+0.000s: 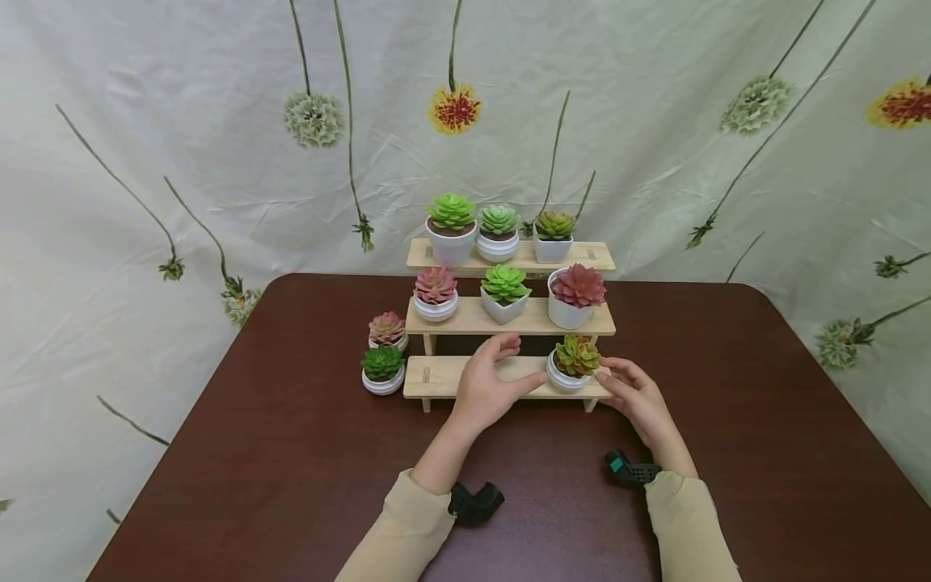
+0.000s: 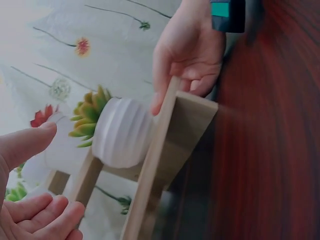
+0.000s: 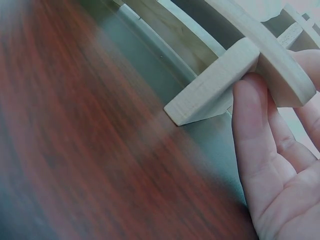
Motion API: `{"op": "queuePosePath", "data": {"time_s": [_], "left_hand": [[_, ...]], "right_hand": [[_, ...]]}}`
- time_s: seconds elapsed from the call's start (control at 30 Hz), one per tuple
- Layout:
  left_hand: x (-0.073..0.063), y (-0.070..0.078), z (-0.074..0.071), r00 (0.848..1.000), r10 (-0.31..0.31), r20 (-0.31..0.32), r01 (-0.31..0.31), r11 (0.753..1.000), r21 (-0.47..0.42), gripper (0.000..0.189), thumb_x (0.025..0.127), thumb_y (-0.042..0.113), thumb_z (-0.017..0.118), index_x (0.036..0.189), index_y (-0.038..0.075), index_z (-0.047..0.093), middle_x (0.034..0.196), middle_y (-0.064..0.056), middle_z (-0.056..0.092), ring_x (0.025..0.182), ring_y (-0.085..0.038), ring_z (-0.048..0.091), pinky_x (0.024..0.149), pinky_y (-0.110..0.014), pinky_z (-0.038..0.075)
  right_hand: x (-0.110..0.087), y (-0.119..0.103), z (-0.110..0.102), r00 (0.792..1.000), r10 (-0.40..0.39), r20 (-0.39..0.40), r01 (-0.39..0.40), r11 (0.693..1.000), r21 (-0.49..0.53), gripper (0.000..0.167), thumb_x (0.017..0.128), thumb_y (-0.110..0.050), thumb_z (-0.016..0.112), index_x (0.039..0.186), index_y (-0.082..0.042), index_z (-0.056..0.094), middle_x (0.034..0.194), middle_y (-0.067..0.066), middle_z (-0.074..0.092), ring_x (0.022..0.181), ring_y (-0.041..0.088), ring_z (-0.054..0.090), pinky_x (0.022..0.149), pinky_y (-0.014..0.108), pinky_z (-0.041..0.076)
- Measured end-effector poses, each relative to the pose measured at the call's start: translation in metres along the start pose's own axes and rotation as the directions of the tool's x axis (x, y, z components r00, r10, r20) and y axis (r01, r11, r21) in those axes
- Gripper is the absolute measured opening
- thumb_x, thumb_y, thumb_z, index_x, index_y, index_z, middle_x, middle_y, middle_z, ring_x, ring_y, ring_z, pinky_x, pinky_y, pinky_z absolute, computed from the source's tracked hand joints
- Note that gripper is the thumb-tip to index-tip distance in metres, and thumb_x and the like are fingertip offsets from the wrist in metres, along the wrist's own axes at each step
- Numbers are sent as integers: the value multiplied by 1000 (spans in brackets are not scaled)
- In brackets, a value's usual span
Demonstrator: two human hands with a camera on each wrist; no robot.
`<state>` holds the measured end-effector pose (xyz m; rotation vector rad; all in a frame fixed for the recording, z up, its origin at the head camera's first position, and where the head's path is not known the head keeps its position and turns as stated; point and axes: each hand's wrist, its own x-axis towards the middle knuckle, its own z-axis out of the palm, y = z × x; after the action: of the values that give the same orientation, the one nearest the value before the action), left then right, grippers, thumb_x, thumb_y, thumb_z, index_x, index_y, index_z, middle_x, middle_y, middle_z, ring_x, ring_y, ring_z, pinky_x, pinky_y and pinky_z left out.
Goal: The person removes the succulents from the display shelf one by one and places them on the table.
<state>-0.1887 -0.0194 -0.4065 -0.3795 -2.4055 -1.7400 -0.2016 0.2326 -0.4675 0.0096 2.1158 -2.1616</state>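
A three-tier wooden plant stand (image 1: 447, 376) stands on the table. On the right of its lowest board sits a yellow-green succulent (image 1: 577, 356) in a ribbed white pot (image 2: 122, 132). My left hand (image 1: 489, 388) is just left of this pot, thumb and fingers spread apart and holding nothing. At the right end of the same board, my right hand (image 1: 640, 402) grips the stand. In the right wrist view its thumb lies against the stand's leg (image 3: 215, 82), under the board, while the other fingers are partly hidden behind the board.
The middle tier holds a pink succulent (image 1: 436, 287), a green one (image 1: 505, 284) and a dark red one (image 1: 579, 287). Three more potted succulents line the top tier (image 1: 596, 257). Left of the stand, a green succulent (image 1: 382, 364) and a pink one (image 1: 387, 327) stand on the table (image 1: 291, 453).
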Motion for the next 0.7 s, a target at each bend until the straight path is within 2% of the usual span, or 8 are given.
{"op": "queuePosePath", "data": {"time_s": [0.2,0.53,0.7], "left_hand": [[2,-3,14,999,-10,39,10,1000,-3,65,73,28,81,127,4,54,124,-8,57,112,-19,57,98,-38,42],[1,-5,32,994,-37,98,30,997,77,70,74,33,80,131,5,51,127,-8,56,116,-20,54,99,-41,39],[1,-4,40,994,-28,108,15,993,120,70,75,33,79,133,6,50,127,-8,56,115,-20,54,99,-40,39]], "right_hand": [[1,1,-1,1000,-2,-6,2,1000,2,21,92,-23,62,113,-20,57,107,-6,59,84,9,62,77,27,52],[-1,0,0,1000,-12,7,12,1000,17,18,93,-20,61,111,-21,57,104,-6,61,85,9,62,77,27,52],[0,0,0,1000,-17,9,17,1000,22,18,93,-19,60,111,-21,57,103,-5,61,85,9,62,77,28,52]]}}
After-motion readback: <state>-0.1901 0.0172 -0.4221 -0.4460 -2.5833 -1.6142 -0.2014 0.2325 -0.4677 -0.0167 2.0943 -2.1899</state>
